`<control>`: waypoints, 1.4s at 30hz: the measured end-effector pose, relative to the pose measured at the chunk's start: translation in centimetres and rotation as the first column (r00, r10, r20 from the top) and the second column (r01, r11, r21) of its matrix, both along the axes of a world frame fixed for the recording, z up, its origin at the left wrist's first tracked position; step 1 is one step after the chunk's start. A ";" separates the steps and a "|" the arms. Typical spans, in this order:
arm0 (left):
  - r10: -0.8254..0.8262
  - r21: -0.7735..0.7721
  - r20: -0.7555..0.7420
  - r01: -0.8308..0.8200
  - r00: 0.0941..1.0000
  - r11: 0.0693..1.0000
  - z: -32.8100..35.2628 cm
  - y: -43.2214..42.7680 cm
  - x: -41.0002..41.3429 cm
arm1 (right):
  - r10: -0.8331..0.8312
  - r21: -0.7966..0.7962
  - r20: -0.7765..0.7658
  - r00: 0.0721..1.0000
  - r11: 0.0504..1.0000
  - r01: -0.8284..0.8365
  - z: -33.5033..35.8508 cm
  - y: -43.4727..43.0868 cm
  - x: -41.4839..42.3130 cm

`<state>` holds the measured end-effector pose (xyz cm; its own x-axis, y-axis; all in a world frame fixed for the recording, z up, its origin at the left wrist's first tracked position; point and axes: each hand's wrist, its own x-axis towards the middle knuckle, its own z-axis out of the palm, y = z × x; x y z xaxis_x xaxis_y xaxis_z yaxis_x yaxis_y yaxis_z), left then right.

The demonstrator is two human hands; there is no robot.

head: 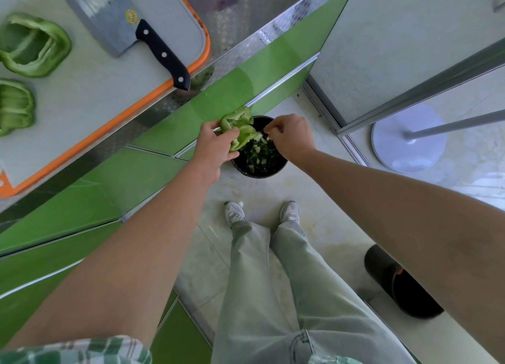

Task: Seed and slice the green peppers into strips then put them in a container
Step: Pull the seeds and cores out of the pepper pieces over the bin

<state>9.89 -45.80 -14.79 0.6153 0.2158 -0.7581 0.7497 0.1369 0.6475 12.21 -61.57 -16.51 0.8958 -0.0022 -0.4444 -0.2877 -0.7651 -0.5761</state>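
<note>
The green pepper half [240, 126] is held just above the rim of a black waste bin [259, 174] near the centre of the view, at about 12 o'clock; the left hand [213, 145] grips it with fingers and thumb curled round its lower lobe; the right hand [292, 137], at 1 o'clock, has its fingertips [269, 130] bunched together, pinching what looks like a pale scrap of pith [260, 137] over the bin; the likeliest slip is the pepper half dropping into the scraps should the left grip loosen while the right tugs at the core; seeds could also scatter past the rim onto the tiled floor [259, 194], which looks worn and might turn slick underfoot beside the white shoes [235, 213]; at 11 o'clock the cleaver [114, 16] lies on an orange-rimmed cutting board [82, 98], its black handle reaching past the board's edge toward the counter's lip, so an elbow rising from the bin could knock it down; two more opened pepper pieces [32, 44] wait at 10 o'clock; the steel counter [232, 14] tops glossy green cabinet fronts [205, 109]; a round white stand base [407, 139] sits at 2 o'clock by a glazed sliding door, and a black slipper [396, 281] at 4 o'clock.
</note>
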 end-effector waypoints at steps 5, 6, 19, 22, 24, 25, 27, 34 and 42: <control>-0.003 -0.014 0.060 0.004 0.998 1.000 0.2 0.0 0.3 | 0.038 0.133 -0.013 0.999 0.990 -0.036 0.1 -0.1 -0.2; -0.004 -0.024 0.069 0.005 0.998 1.000 0.3 -0.1 0.3 | 0.051 0.182 -0.038 0.998 0.982 -0.043 0.2 0.0 -0.2; -0.058 -0.069 0.119 0.066 0.991 0.995 0.9 -0.2 0.2 | -0.108 0.449 -0.371 0.922 0.849 0.279 0.6 1.5 0.6; -0.033 -0.077 0.115 0.042 0.993 0.996 0.8 0.1 0.4 | -0.211 0.524 -0.464 0.860 0.718 0.459 1.0 1.4 0.6; -0.006 -0.092 0.105 0.016 0.994 0.996 0.6 0.1 0.4 | -0.270 0.501 -0.446 0.853 0.715 0.488 1.0 1.1 0.8; 0.008 -0.095 0.098 0.001 0.995 0.996 0.5 0.2 0.5 | -0.282 0.468 -0.414 0.866 0.749 0.468 0.9 0.9 0.8; 0.035 -0.094 0.080 -0.028 0.996 0.995 0.4 0.3 0.5 | -0.264 0.421 -0.361 0.894 0.809 0.410 0.6 0.5 0.8; 0.009 -0.148 0.059 0.000 0.998 0.989 0.5 0.0 0.7 | -0.039 0.435 -0.310 0.950 0.883 0.178 0.3 1.6 0.9; -0.046 -0.082 0.115 0.056 0.992 0.995 0.8 -0.6 0.8 | -0.251 0.541 -0.550 0.796 0.619 0.569 0.2 1.2 1.1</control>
<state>10.72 -46.42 -13.97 0.7065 0.1197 -0.6975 0.6799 0.1589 0.7159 13.27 -60.35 -16.33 0.6211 0.1046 -0.7768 -0.7825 0.0272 -0.6220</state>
